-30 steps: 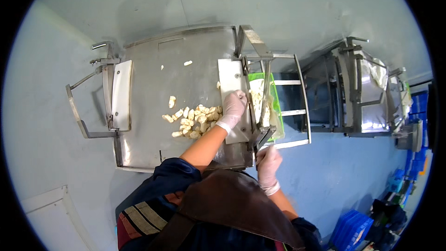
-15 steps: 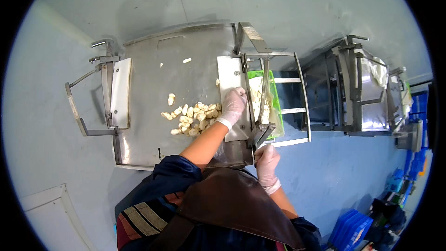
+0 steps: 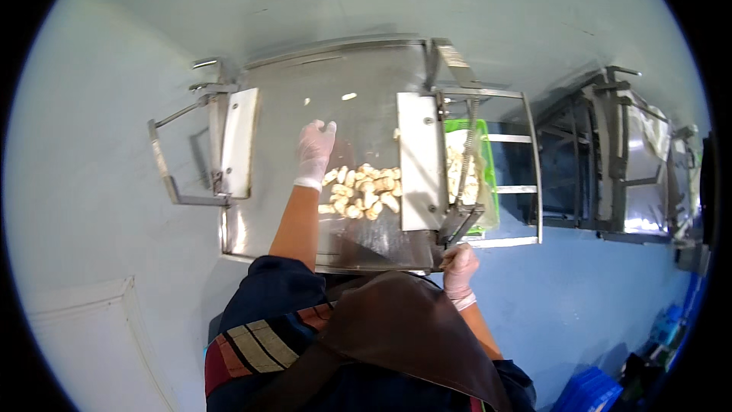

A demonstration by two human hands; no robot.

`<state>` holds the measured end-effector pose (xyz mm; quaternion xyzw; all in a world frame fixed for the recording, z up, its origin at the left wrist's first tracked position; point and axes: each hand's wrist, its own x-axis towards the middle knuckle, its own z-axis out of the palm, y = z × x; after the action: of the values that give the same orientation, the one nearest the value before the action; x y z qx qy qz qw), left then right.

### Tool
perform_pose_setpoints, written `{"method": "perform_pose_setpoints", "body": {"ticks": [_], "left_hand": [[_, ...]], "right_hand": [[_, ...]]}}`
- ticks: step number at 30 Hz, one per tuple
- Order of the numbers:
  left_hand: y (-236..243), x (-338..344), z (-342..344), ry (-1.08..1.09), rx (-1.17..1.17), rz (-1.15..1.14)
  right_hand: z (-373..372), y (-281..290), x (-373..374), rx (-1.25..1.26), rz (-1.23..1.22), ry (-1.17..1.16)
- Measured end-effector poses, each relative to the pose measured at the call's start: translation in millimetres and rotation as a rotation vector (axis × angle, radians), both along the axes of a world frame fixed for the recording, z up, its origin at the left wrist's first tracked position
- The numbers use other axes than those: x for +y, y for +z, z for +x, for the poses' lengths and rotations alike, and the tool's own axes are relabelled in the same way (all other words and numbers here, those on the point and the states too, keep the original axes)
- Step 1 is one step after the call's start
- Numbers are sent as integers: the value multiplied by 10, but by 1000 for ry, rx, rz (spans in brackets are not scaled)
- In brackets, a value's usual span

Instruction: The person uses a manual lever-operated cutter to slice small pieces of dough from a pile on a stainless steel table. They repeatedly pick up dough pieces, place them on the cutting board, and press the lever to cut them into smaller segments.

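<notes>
On a steel work table (image 3: 282,91), a heap of short, pale, knobbly food pieces (image 3: 366,189) lies left of a white cutting board (image 3: 421,160). My left hand (image 3: 313,154), in a thin translucent glove, is just left of the heap with its fingers curled in; what they hold is hidden. Along the board's right side runs a metal lever cutter (image 3: 461,221). My gloved right hand (image 3: 460,265) is closed in a fist round the handle end at the table's front corner. Beyond the blade, whitish cut pieces (image 3: 460,164) fill a green basket (image 3: 489,160).
A second white board with a lever frame (image 3: 240,141) stands at the table's left edge. The basket rests on a metal rack (image 3: 509,189). Farther right is another similar steel station (image 3: 648,160). Blue crates (image 3: 587,389) sit on the floor at lower right.
My left hand has moved from the white board leftward to beyond the heap. My right hand stays at the handle. The whole view has shifted, so the table appears farther right.
</notes>
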<state>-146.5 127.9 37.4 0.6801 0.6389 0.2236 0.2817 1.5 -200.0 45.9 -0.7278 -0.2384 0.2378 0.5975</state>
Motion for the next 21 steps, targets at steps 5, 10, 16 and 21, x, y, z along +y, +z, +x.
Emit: {"method": "perform_pose_setpoints", "body": {"ticks": [5, 10, 16, 21], "left_hand": [[-392, 81, -439, -108, 406, -32], [-301, 140, -59, -8, -521, -360], [-324, -863, 1192, -194, -668, -189], [-261, -1284, 1474, -242, -436, -208]], "right_hand": [[-23, 6, 6, 5, -26, 9], [28, 18, -16, -20, -49, 7], [-15, 59, 10, 34, -42, 18], [24, 70, -27, 97, -32, 20]]}}
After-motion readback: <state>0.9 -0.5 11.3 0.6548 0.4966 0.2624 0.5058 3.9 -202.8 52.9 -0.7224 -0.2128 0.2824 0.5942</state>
